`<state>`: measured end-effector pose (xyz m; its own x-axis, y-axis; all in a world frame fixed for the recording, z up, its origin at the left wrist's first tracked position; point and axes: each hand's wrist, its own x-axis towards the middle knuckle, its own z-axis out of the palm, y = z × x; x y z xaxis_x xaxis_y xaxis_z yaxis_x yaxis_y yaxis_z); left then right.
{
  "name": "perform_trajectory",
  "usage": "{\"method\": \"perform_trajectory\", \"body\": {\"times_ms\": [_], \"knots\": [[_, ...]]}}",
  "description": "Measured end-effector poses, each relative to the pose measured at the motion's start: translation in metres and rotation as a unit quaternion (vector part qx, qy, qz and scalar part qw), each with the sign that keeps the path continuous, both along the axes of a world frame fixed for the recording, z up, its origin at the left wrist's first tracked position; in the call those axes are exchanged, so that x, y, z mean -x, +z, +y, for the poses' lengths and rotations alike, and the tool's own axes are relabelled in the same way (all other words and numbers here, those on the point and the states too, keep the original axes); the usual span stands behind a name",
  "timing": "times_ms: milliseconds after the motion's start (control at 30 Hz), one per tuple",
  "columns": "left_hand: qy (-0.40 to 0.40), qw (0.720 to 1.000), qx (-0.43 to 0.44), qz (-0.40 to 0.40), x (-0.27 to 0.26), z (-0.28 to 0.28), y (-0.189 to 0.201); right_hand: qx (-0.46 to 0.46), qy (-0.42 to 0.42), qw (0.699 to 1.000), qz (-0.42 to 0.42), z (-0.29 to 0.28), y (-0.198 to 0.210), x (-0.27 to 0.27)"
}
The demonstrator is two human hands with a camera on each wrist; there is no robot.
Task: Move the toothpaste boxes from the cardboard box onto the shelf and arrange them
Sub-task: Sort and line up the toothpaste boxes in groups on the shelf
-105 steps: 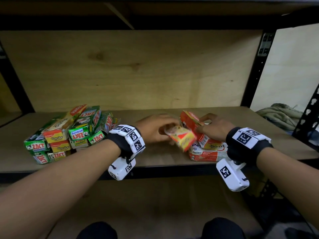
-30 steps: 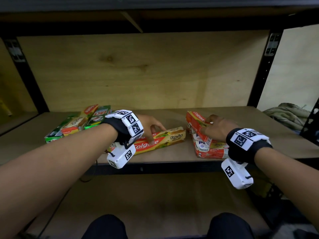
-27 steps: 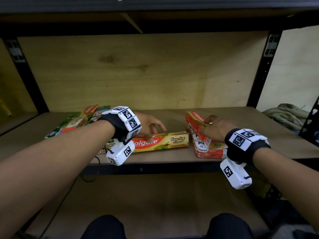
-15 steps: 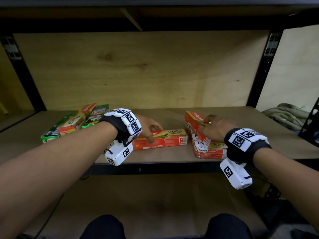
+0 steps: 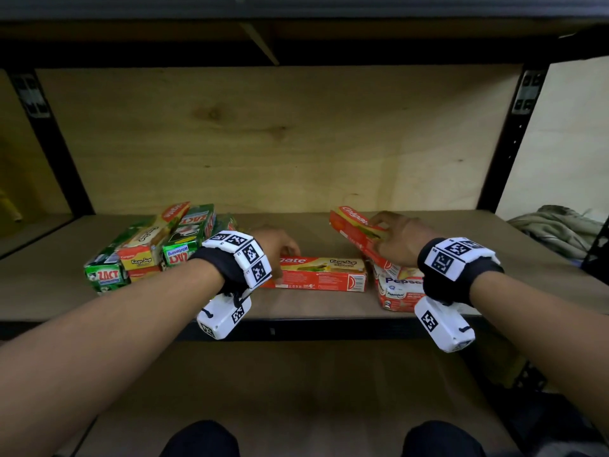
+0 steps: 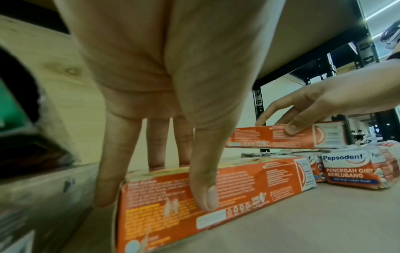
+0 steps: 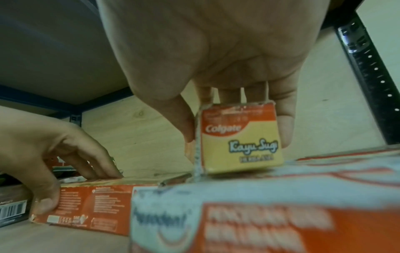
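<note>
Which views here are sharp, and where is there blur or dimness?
Head view: sharp on the Colgate box, dim below the shelf. Left wrist: green box smeared. Right wrist: near Pepsodent pack badly out of focus, held Colgate box readable.

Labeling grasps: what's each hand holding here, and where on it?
Left hand grips the Colgate box lying on the shelf near its left end, thumb on the front face. Right hand grips a second Colgate box across its width, atop the Pepsodent packs.

The shelf (image 5: pixel 313 225) is left bare along its back edge and right end; its front is blocked by green boxes (image 5: pixel 148 249), a Colgate box (image 5: pixel 324 273) and Pepsodent packs (image 5: pixel 397 288)
</note>
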<state>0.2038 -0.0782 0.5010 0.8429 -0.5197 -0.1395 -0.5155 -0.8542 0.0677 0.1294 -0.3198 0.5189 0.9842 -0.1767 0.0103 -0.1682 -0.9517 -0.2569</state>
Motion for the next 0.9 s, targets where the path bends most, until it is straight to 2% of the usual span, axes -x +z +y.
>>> {"method": "perform_trajectory", "body": {"times_ms": [233, 433, 633, 900], "knots": [[0.073, 0.993, 0.051, -0.071, 0.003, 0.006, -0.014, 0.059, 0.115, 0.992, 0.004, 0.027, 0.011, -0.034], [0.063, 0.990, 0.091, -0.092, 0.008, 0.011, -0.016, 0.096, 0.200, 0.972, 0.070, 0.047, 0.002, -0.061], [0.040, 0.994, 0.058, -0.086, 0.004, 0.010, -0.016, 0.095, 0.227, 0.962, 0.122, 0.044, 0.004, -0.074], [0.025, 0.998, 0.019, -0.054, 0.004, 0.010, -0.012, 0.113, 0.242, 0.954, 0.132, 0.054, 0.007, -0.081]]}}
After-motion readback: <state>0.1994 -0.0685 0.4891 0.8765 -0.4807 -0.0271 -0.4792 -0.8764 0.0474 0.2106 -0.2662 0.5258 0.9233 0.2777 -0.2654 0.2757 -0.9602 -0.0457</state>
